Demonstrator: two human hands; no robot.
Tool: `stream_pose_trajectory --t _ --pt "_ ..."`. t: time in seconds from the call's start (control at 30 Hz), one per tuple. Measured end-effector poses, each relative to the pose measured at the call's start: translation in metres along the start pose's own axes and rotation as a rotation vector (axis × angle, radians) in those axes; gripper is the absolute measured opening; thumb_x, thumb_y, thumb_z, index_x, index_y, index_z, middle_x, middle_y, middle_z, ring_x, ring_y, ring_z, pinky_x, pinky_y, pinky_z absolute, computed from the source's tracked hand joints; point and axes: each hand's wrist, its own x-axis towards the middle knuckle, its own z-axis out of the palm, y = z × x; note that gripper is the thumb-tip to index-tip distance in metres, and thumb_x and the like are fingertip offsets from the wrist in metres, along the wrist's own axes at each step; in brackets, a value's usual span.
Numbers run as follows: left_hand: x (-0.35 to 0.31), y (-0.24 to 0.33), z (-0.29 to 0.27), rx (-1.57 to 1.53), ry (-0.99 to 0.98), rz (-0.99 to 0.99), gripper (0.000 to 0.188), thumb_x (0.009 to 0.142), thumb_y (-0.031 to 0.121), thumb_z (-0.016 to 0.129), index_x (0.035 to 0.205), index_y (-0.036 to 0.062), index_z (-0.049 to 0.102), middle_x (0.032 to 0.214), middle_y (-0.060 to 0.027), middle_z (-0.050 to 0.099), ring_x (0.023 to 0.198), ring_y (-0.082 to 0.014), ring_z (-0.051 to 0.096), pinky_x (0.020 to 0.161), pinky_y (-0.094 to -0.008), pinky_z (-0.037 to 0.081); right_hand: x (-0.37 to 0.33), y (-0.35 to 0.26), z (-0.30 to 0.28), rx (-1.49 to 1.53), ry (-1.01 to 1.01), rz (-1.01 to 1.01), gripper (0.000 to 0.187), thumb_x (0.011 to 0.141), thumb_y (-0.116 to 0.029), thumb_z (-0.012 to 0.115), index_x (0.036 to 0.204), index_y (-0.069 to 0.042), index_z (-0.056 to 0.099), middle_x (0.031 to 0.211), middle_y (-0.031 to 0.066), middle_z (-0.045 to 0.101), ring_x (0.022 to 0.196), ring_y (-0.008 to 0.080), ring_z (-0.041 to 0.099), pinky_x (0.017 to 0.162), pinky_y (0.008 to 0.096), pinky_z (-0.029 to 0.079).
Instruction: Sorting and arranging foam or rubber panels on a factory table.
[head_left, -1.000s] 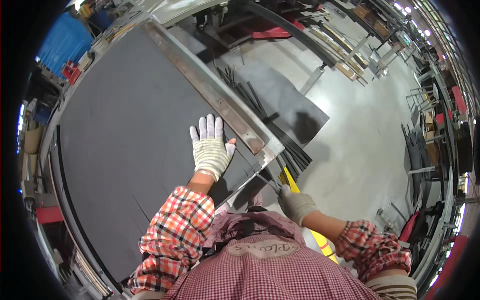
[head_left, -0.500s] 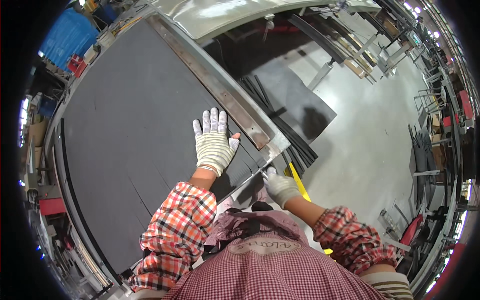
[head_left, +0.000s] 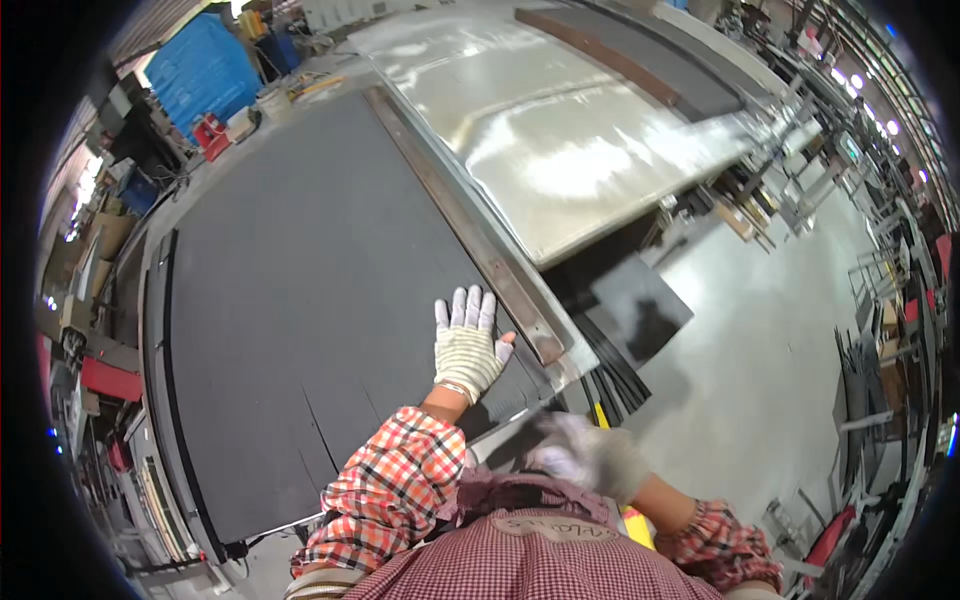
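Note:
My left hand [head_left: 468,345], in a striped work glove with the thumb tip bare, lies flat with its fingers spread on a large dark grey sheet [head_left: 300,260]. Just right of its fingertips, a long rusty-brown metal bar [head_left: 465,225] runs along the sheet's right side. Thin dark slits or lines [head_left: 320,430] mark the near part of the sheet. My gloved right hand [head_left: 605,460] is off the near right corner of the table, in front of my apron. Motion smears its fingers, so I cannot make out whether it holds anything.
Beyond the bar stands another table with a shiny metal top [head_left: 580,150]. Below the table corner lie several black strips [head_left: 618,375] and a dark sheet [head_left: 645,305] on the floor. A yellow strip [head_left: 636,525] shows beside my right forearm. A blue cover [head_left: 200,75] stands far left.
My right hand has drawn back from the table's near corner toward my body. My left hand stays flat on the sheet. The view has tilted up, showing more of the metal table.

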Motion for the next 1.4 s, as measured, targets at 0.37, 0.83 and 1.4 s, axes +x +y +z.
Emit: stream_pose_trajectory --t 0.37,0.83,1.4 --pt "-0.001 0.009 -0.004 -0.076 0.058 -0.012 0.064 0.083 0.038 0.053 0.135 0.0032 0.04 0.141 -0.0157 0.038 0.133 -0.0321 0.031 0.111 -0.0509 0.016 0.168 0.102 0.062 0.314 0.567 0.023 0.055 0.089 -0.043 0.051 0.114 0.006 0.054 0.109 0.0299 0.057 0.106 0.0402 0.054 0.092 0.0422 0.042" --pt "0.011 -0.034 -0.023 -0.099 0.032 -0.056 0.064 0.082 0.032 0.053 0.135 0.0007 0.037 0.14 -0.0157 0.039 0.132 -0.031 0.032 0.111 -0.0499 0.016 0.13 0.033 0.004 0.458 -0.224 0.328 0.072 0.083 -0.057 0.054 0.122 0.003 0.054 0.12 0.0185 0.058 0.111 0.024 0.054 0.095 0.0317 0.039" --pt "0.013 -0.03 -0.012 -0.058 0.112 0.011 0.057 0.082 0.028 0.053 0.132 0.0034 0.043 0.139 -0.0153 0.04 0.132 -0.0337 0.031 0.11 -0.0508 0.016 0.051 0.104 0.064 1.197 -0.361 0.406 0.051 0.083 -0.03 0.064 0.122 -0.001 0.05 0.101 0.009 0.063 0.09 0.0175 0.061 0.084 0.031 0.048"
